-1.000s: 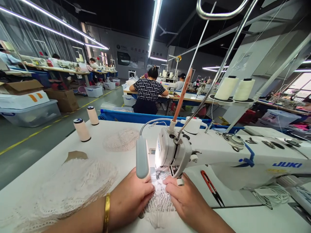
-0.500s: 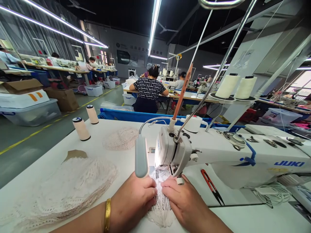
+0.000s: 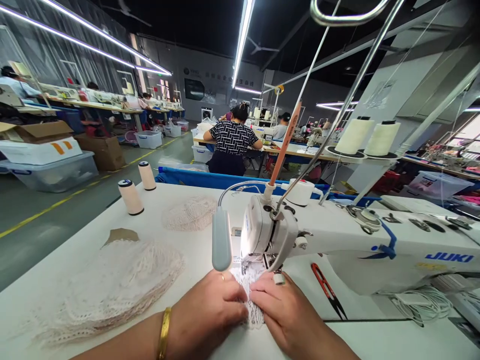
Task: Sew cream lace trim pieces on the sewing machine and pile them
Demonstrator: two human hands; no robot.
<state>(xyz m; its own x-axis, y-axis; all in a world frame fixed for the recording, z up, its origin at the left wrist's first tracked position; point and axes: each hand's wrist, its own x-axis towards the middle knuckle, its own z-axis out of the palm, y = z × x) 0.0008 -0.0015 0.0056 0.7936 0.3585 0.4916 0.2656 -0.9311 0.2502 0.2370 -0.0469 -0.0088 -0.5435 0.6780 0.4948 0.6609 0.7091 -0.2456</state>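
A piece of white lace (image 3: 255,316) lies under the needle area of the white JUKI sewing machine (image 3: 258,227). On its left side my left hand (image 3: 210,312), with a ring and a gold bangle, has its fingers curled and pressed on the lace. My right hand (image 3: 287,310) holds the right side, fingers together, close beside the presser foot. The fingertips partly hide the lace. A grey lamp (image 3: 222,242) hangs just beyond my left hand. To the right of my right hand rest red-handled thread snips (image 3: 325,285).
A large lace pile (image 3: 112,290) covers the table's left, with a smaller lace stack (image 3: 189,214) behind. Two thread cones (image 3: 131,197) stand near the left edge. A coiled cable (image 3: 423,302) lies at right. A co-worker (image 3: 234,135) sits ahead.
The lace has advanced under the machine, so less of it shows between my hands. My left hand has shifted slightly right and its fingers have curled in. The view has turned a little left.
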